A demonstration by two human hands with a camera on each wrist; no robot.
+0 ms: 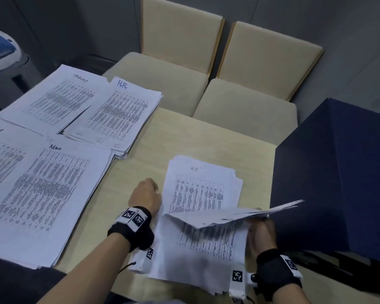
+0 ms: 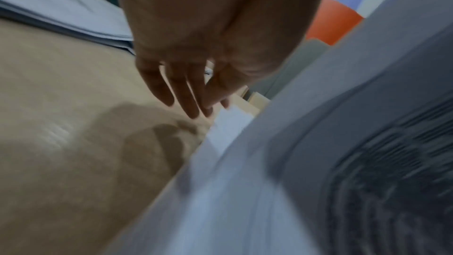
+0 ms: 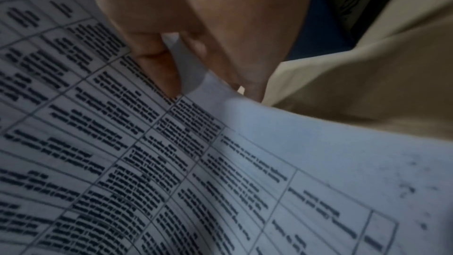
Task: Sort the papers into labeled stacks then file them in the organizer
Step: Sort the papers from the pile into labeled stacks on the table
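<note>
A loose pile of printed sheets (image 1: 198, 249) lies on the wooden table (image 1: 184, 137) in front of me; further back in the pile a sheet marked "HR" (image 1: 200, 185) shows. My right hand (image 1: 260, 227) pinches the right edge of a few sheets (image 1: 235, 213) and lifts them off the pile. In the right wrist view the thumb and fingers (image 3: 157, 69) clamp the paper edge (image 3: 188, 69). My left hand (image 1: 149, 189) hovers just left of the pile, fingers (image 2: 186, 104) straight and holding nothing.
Labeled stacks lie on the left: "Admin" (image 1: 53, 194), "IT" (image 1: 0, 154), "HR" (image 1: 121, 113) and one more (image 1: 57, 97) behind. A dark blue box (image 1: 338, 172) stands at the table's right edge. Two beige chairs (image 1: 246, 110) sit beyond the table.
</note>
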